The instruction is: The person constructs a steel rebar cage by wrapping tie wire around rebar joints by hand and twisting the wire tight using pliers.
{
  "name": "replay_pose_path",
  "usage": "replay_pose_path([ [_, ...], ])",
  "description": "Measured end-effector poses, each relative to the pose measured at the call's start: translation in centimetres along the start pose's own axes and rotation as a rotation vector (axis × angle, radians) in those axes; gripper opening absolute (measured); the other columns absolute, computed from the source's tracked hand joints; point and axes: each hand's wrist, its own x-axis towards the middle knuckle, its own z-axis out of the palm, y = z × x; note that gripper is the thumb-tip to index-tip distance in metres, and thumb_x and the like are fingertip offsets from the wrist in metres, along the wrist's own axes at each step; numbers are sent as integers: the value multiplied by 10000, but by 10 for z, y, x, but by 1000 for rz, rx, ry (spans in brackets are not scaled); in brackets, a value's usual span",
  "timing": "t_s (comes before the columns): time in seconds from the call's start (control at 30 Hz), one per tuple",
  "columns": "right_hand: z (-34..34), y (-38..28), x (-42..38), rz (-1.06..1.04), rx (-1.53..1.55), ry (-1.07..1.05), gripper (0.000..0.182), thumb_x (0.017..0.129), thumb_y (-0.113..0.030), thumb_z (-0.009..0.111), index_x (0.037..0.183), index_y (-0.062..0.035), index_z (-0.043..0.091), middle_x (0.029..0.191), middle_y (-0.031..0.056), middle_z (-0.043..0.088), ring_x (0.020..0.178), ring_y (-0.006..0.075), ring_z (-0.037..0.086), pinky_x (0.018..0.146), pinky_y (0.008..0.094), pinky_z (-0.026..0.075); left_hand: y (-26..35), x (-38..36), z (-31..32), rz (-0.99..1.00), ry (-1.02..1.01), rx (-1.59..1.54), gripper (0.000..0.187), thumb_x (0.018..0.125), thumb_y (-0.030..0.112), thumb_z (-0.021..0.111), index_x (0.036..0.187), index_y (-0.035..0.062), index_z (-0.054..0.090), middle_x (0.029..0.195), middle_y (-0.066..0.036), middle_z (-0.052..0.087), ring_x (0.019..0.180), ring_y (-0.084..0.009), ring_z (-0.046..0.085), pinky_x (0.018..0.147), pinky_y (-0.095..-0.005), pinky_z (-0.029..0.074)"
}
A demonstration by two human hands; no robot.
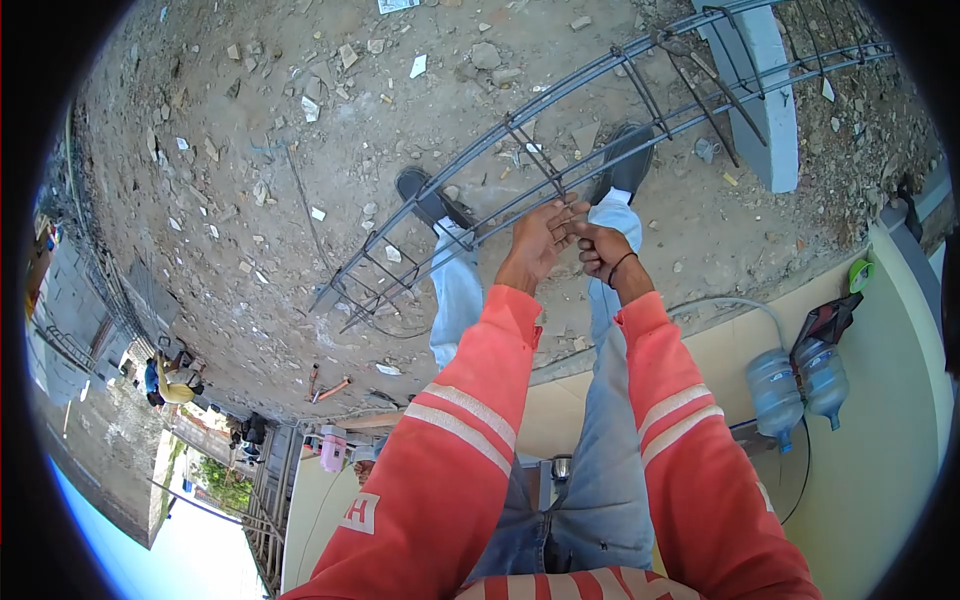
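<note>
Step in hand, as judged: finger work at the near bar of the rebar cage (510, 124), which runs crosswise before the wearer. Left hand (540, 240) and right hand (604, 250) meet there, fingertips bunched; cannot tell whether either grip clamps wire. Next move: likely precise pinching. Rubble-strewn ground (350, 145) opens beyond the cage; pale block (772, 135) crowds its right part.

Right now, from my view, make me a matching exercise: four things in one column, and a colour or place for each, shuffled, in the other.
1. rebar cage
2. thin wristband
3. water jugs
4. sleeves

A. translucent blue
B. coral red, white stripes
C. grey, open-framed
D. dark, around the right wrist

Pairs: 1-C, 2-D, 3-A, 4-B.
</note>
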Motion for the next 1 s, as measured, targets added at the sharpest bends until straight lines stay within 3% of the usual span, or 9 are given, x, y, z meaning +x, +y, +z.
replay_pose_path([
  [0.13, -7, -3, -4, 95, -91, -77, 119, 870, -187, 583, 833, -91, 644, 649, 1, 534, 539, 144, 502, 503, 315, 417, -4, 3, -19, -34, -169, 134, 290, 1000, 321, 567, 1205, 121, 617, 1087, -47, 690, 839, -122, 604, 794, -325, 467],
  [0.2, -32, -12, 15, -415, -1344, 297, 225, 866, -280, 654, 932, -75, 717, 779, 105, 642, 651, 299, 612, 617, 447, 493, -12, 16, -28, -10, -220, 165, 293, 993, 362, 580, 1179, 141, 631, 1033, -16, 675, 877, -110, 596, 819, -308, 447],
  [0.23, -6, -61, -55, -487, -1407, 471, 238, 847, -201, 649, 1035, -68, 707, 848, 158, 666, 780, 387, 637, 716, 507, 499, -15, 22, -32, -9, -237, 164, 293, 993, 362, 580, 1179, 141, 631, 1033, -16, 675, 877, -110, 596, 819, -308, 447],
  [0.3, -10, -110, -85, -1065, -1222, 778, 233, 842, -186, 663, 1052, -96, 704, 936, 137, 656, 921, 344, 625, 803, 461, 488, -23, 29, -37, 95, -99, 303, 274, 979, 378, 602, 1116, 147, 653, 943, 18, 645, 882, -103, 585, 805, -291, 427],
  [0.4, -16, -186, -111, -1482, -1202, 1073, 365, 842, -201, 682, 1187, -105, 610, 1106, 123, 605, 1080, 294, 562, 947, 438, 402, -26, 16, -22, 264, -23, 347, 274, 973, 383, 613, 1052, 129, 677, 892, 42, 616, 839, -91, 554, 779, -287, 403],
  [0.5, -36, -227, -79, -1517, -1348, 1157, 412, 841, -217, 689, 1215, -91, 568, 1163, 153, 579, 1082, 316, 575, 918, 449, 441, -37, 23, -22, 284, -21, 250, 273, 967, 369, 629, 1005, 109, 702, 850, 42, 609, 771, -94, 527, 716, -292, 406],
  [0.63, -48, -242, -54, -1415, -1508, 856, 426, 838, -127, 658, 1233, -32, 528, 1144, 185, 566, 1039, 386, 587, 861, 450, 492, -38, 21, -13, 425, 97, 431, 303, 961, 339, 646, 905, 53, 727, 752, 31, 614, 673, -99, 506, 621, -311, 394],
  [0.77, -27, -227, -104, -1494, -1367, 882, 406, 822, -5, 572, 1222, 25, 505, 1068, 221, 555, 965, 429, 585, 812, 480, 497, -34, -1, 23, 655, 509, 882, 313, 887, 275, 707, 804, -25, 731, 655, -84, 632, 563, -191, 507, 561, -352, 406],
  [1.0, -19, -74, -132, -753, -1422, 374, 479, 808, 56, 514, 1283, -3, 477, 1142, 219, 516, 1049, 451, 547, 845, 542, 481, -23, -19, 12, 876, 649, 1236, 326, 904, 299, 668, 817, -7, 736, 844, -171, 666, 768, -347, 628, 688, -429, 464],
])
